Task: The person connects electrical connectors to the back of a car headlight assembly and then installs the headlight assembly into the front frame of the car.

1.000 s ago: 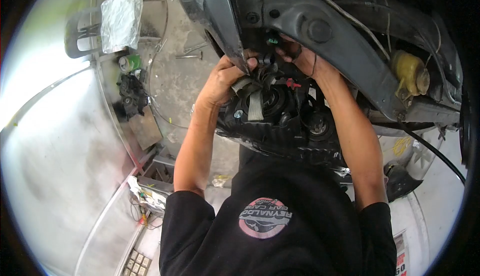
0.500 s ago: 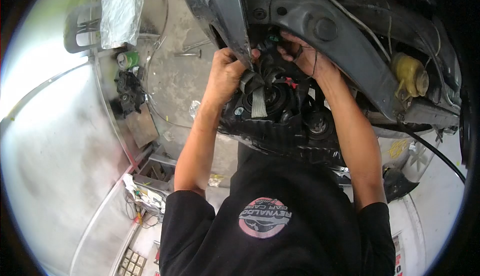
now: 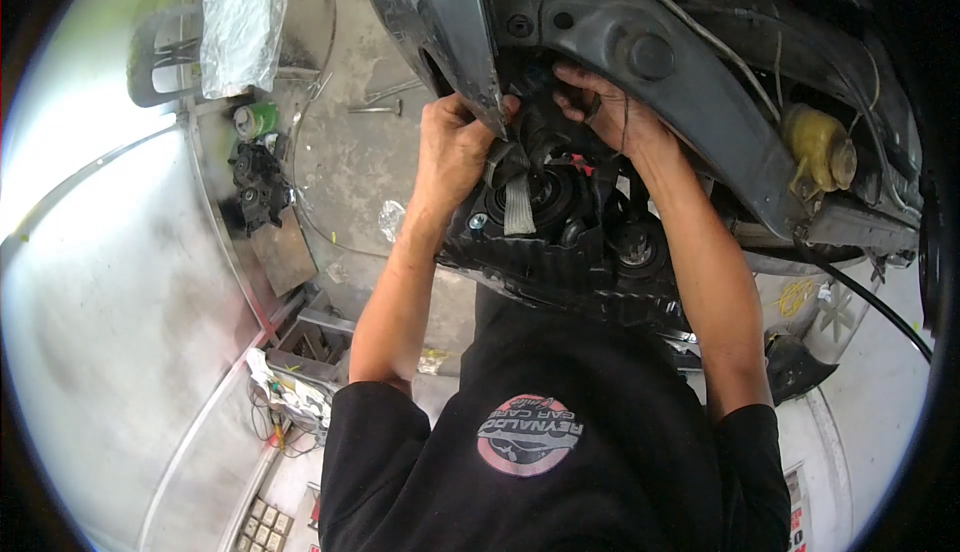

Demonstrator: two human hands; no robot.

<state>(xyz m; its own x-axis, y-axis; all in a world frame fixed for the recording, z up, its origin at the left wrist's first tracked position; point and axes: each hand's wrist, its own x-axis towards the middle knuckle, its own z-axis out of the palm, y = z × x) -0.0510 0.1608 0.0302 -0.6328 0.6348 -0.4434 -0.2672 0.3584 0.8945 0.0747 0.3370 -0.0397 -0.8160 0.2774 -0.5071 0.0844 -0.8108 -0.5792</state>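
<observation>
Headlight housing [image 3: 548, 260], grey panel edge [image 3: 484, 67] across left fingers [image 3: 474, 133], right fingers [image 3: 588, 79] curled, grips unclear

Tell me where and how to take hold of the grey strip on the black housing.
I'd pinch the grey strip's lower end across its flat faces, coming from the bottom of the picture: that end looks loose, while the upper part runs into clutter near the left hand.

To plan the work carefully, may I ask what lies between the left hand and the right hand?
In the head view, dark parts lie between the left hand and the right hand, too shadowed to name exactly.
</observation>
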